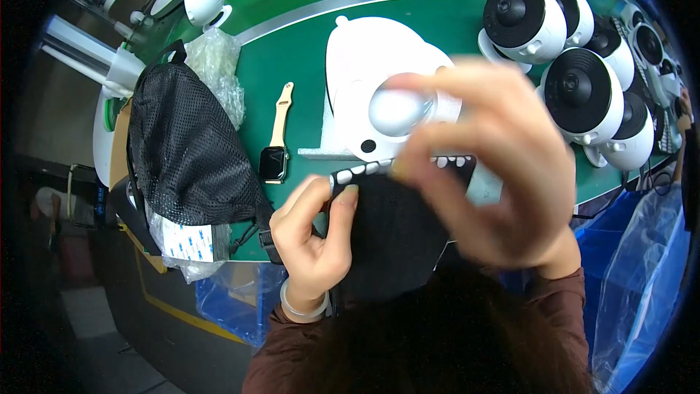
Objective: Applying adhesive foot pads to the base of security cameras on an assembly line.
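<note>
Black cloth [397,237] with a white-marked top edge sits low in the middle of the frame, lying left to right, pinched at its left end by the left hand [313,237], while the blurry right hand [496,175] hovers above with fingers apart.

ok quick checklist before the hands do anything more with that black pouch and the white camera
1. Left hand gripping the black pouch at its edge: ok.
2. Right hand on the pouch top: cannot tell, it is blurred.
3. Pouch mouth open: cannot tell, fingers cover it.
4. White camera upright on the green table, behind the hands: ok.
5. Smartwatch lying apart from the hands: ok.
6. Black mesh bag and finished cameras off to the sides: ok.
</note>
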A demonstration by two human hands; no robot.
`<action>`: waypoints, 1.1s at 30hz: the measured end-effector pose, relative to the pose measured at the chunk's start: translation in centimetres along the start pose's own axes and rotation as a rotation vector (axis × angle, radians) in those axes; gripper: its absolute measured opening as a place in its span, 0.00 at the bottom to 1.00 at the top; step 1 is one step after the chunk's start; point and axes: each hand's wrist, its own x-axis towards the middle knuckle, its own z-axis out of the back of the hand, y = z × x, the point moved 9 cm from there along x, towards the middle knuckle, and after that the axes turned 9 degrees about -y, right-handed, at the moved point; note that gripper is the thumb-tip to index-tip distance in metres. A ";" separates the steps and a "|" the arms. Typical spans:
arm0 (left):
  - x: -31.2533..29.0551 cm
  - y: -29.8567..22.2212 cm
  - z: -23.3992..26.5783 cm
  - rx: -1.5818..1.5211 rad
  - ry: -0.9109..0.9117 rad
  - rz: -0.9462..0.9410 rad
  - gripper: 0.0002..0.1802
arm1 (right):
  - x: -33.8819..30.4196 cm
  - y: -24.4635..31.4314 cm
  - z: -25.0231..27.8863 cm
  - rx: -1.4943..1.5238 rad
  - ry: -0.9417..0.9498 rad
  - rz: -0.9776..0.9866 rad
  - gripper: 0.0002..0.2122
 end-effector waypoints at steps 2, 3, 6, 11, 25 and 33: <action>0.2 -1.4 -0.1 -0.016 0.045 -0.073 0.02 | 1.1 -1.6 -0.4 -0.071 -0.040 0.043 0.05; 0.4 -2.0 -0.6 -0.039 0.076 -0.175 0.02 | 1.6 -2.2 -0.5 -0.092 -0.030 0.017 0.04; 1.1 -2.5 -1.5 -0.104 0.084 -0.148 0.03 | 2.1 -3.5 -1.3 -0.089 0.013 -0.065 0.05; 1.4 -1.9 -1.5 -0.121 0.084 -0.099 0.03 | 2.1 -4.4 -2.0 -0.013 0.062 -0.208 0.04; 1.4 -2.8 -1.1 -0.062 0.088 -0.231 0.04 | 2.0 -3.3 -2.4 -0.061 0.029 -0.140 0.03; 1.5 -2.6 -1.2 -0.074 0.098 -0.233 0.04 | 2.1 -4.9 -2.4 0.042 0.073 -0.202 0.05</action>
